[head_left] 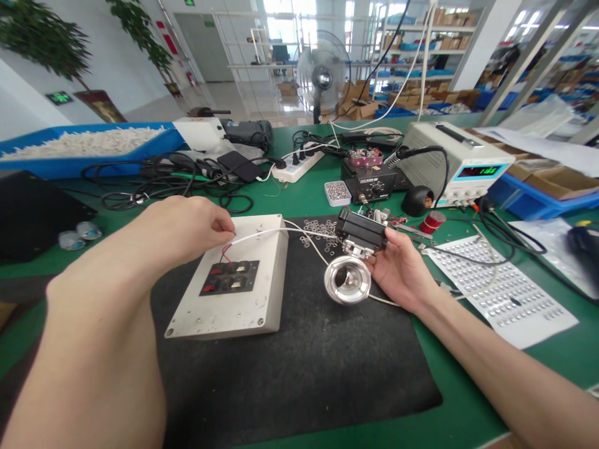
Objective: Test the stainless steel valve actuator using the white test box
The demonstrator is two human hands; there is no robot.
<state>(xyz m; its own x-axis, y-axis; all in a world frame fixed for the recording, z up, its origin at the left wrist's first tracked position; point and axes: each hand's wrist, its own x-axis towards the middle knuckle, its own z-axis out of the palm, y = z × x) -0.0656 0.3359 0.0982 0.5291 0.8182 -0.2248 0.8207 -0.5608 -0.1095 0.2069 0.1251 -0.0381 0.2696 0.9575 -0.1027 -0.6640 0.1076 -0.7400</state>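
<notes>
My right hand [397, 268] holds up a motorized valve with a black actuator [362, 231] and a shiny round steel body [347, 280] below it. A white cable [281, 229] runs from the actuator to a white box [266, 299] lying on the black mat. At its end, red and black wires [226, 252] reach a black spring-clip terminal block [229, 278] on the box. My left hand [201, 227] is over the box's far left part, with thumb and fingers pinched together just above the cable end. What sits between those fingertips is hidden.
Several small metal nuts [321, 232] lie behind the mat's middle. A soldering station [369, 184], a power supply [461, 162] and a red spool [432, 221] stand at the back right. Tangled black cables [154, 181] and a blue bin [93, 149] occupy the back left.
</notes>
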